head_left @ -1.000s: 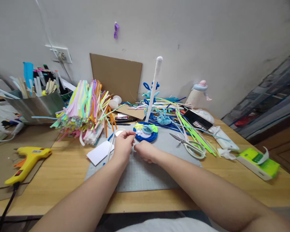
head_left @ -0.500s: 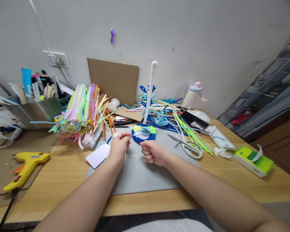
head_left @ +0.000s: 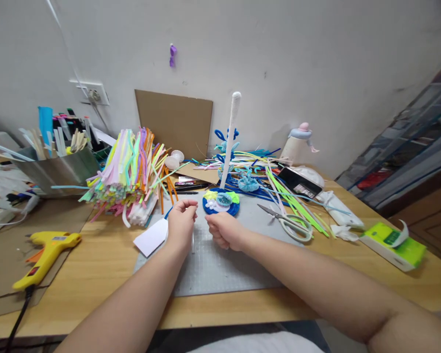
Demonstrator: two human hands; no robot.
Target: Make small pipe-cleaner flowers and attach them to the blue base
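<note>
My left hand (head_left: pixel 182 221) is closed in a pinch above the grey cutting mat (head_left: pixel 220 274); what its fingers hold is too small to make out. Close beside it, my right hand (head_left: pixel 226 230) is curled closed, its fingertips turned toward the left hand, and anything inside is hidden. Just behind the hands stands a round blue fuzzy base (head_left: pixel 210 210) with yellow, green and white pieces on it. A white wrapped stick (head_left: pixel 231 139) rises upright from it. White paper (head_left: pixel 150 237) lies by my left wrist.
Scissors (head_left: pixel 292 225) lie right of my hands, near green pipe cleaners (head_left: pixel 297 203). A bundle of coloured pipe cleaners (head_left: pixel 132 171) stands at left, with a yellow glue gun (head_left: pixel 51 252) nearer. A phone (head_left: pixel 301 182), tissue pack (head_left: pixel 393 245) and bottle (head_left: pixel 297 142) are at right.
My right hand has moved left, nearer to my left hand. The left hand stays in its pinch, and the whole view has shifted slightly.
</note>
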